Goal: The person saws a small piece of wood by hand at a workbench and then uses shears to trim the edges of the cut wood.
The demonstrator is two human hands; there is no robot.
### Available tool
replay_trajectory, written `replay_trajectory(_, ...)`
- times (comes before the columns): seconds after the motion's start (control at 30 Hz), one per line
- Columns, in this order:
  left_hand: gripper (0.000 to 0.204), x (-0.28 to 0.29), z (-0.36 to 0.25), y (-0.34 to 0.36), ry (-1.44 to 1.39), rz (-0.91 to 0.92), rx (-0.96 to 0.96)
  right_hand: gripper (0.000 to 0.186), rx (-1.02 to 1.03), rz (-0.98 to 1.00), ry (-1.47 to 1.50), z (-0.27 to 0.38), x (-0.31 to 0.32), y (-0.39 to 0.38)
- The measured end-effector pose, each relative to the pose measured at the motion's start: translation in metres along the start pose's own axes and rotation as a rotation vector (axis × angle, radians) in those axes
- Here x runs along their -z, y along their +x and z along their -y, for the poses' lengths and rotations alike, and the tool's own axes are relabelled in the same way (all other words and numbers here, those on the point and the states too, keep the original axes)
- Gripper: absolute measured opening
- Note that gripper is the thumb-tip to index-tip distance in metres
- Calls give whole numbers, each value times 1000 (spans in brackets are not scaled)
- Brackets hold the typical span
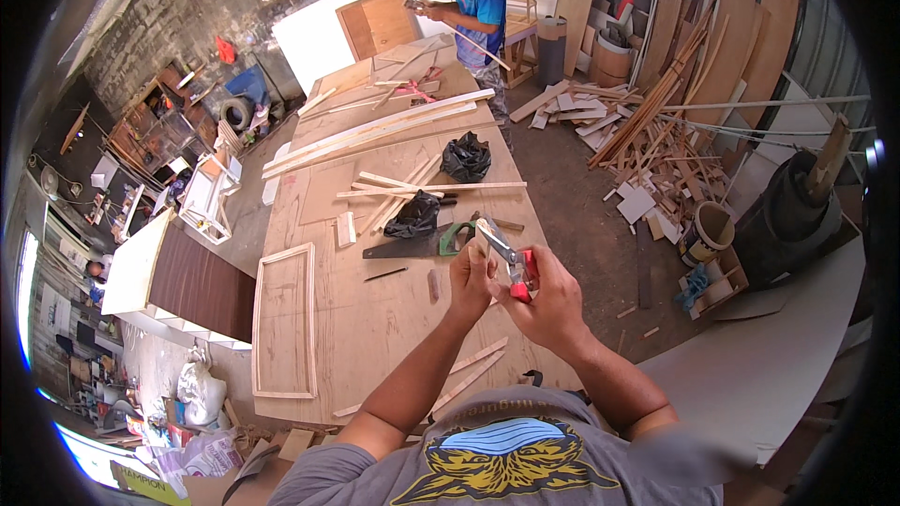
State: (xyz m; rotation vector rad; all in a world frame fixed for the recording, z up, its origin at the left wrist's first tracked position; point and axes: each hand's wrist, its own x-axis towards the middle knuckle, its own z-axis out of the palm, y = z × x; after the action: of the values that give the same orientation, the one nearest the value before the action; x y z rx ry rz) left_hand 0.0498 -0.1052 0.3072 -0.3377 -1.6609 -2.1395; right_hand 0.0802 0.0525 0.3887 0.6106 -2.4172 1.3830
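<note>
My right hand (548,305) is closed on a red-handled metal tool (521,272) above the plywood table (347,328). Just left of it, my left hand (469,281) is closed on a thin light piece, apparently wood (486,253), held against the tool. Beyond my hands lie a green-handled saw (408,248), two black plastic bags (466,157) and crossed wooden strips (375,183). A dark pencil-like stick (384,274) and a small wooden block (433,286) are to the left of my hands. A rectangular wooden frame (309,319) lies at the table's left.
A person (478,14) in blue stands at the far end, holding a tool and a strip. Offcuts and boards (647,150) are piled at right beside a bucket (705,230). A brown-and-white cabinet (202,286) stands left of the table. Long strips (375,136) lie across the table's far part.
</note>
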Motion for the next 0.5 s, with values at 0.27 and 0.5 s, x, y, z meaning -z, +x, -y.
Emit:
replay_trajectory(0.27, 46, -3, -6, -1, 25, -18, 12, 48, 11, -4, 104, 1, -6, 2)
replay_trajectory(0.5, 50, 1, -4, 2, 67, -4, 65, 44, 11, -23, 68, -3, -8, 3)
